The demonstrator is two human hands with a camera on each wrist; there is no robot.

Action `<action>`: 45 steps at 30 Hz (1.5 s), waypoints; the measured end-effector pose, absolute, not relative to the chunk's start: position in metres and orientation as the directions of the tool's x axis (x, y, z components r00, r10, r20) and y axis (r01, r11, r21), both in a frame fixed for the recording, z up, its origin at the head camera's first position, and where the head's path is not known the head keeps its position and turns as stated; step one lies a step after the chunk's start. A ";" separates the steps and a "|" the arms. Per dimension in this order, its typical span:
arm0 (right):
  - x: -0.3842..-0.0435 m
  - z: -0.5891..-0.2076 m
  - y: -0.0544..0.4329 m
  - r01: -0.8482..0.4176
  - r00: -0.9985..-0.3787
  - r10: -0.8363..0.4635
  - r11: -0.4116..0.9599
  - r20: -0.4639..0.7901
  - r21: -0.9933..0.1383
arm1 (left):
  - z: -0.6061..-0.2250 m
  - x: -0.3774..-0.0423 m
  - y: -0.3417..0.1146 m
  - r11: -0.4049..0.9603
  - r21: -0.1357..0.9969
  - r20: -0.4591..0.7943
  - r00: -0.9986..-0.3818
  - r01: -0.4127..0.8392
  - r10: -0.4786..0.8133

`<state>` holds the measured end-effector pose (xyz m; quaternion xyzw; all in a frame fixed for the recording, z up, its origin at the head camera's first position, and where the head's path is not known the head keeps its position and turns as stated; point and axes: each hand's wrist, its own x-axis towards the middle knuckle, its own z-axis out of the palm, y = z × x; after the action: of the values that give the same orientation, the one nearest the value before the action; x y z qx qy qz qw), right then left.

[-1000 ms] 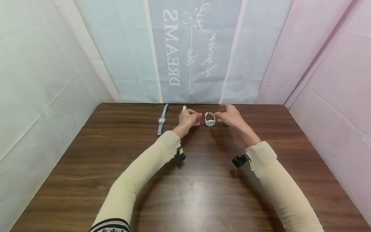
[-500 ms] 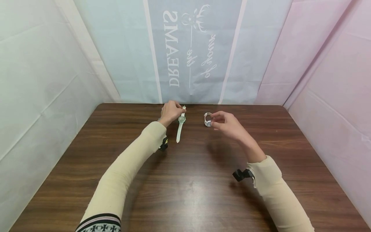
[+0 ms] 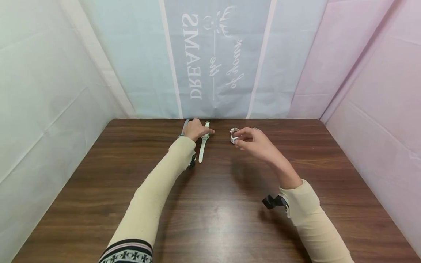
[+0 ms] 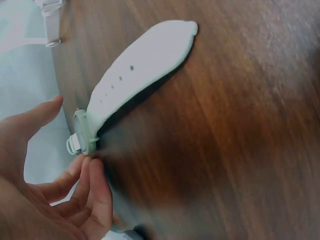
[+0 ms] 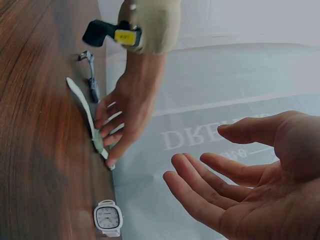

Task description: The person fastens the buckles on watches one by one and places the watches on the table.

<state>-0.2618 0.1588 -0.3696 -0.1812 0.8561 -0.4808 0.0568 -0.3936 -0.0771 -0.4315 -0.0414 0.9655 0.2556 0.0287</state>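
Observation:
My left hand [image 3: 196,129] is at the pale green wristwatch [image 4: 82,131] with a whitish strap [image 3: 202,151], laid out lengthwise near the table's back edge. Its fingertips [image 4: 92,162] touch or nearly touch the side of the case, while the thumb [image 4: 47,109] stands apart. A blue wristwatch [image 3: 185,126] lies to the left, partly hidden behind that hand. On the right, a white square-faced wristwatch [image 5: 107,218] sits with its strap closed in a loop. Beside it hovers my right hand [image 3: 256,142], fingers loosely bent and holding nothing, apart from the watch in the right wrist view.
The brown wooden table [image 3: 213,219] ends at a pale blue cloth backdrop [image 3: 217,106] with printed lettering. Light cloth walls [image 3: 49,109] stand on both sides. Each wrist carries a small black camera mount [image 3: 273,201].
My left hand moved left off the green watch toward the blue one, then slightly back right to the green watch. My right hand drew a little nearer and lower beside the white watch.

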 end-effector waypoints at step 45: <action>-0.263 -0.389 0.141 -0.139 -0.876 -0.479 0.372 -0.062 -0.918 | -0.406 -0.382 -0.094 0.127 0.950 -0.293 -0.956 -0.286 0.035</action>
<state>-0.2628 0.1411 -0.3894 -0.1900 0.8125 -0.5270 0.1612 -0.3818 -0.0944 -0.4058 -0.0849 0.7407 0.6551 0.1225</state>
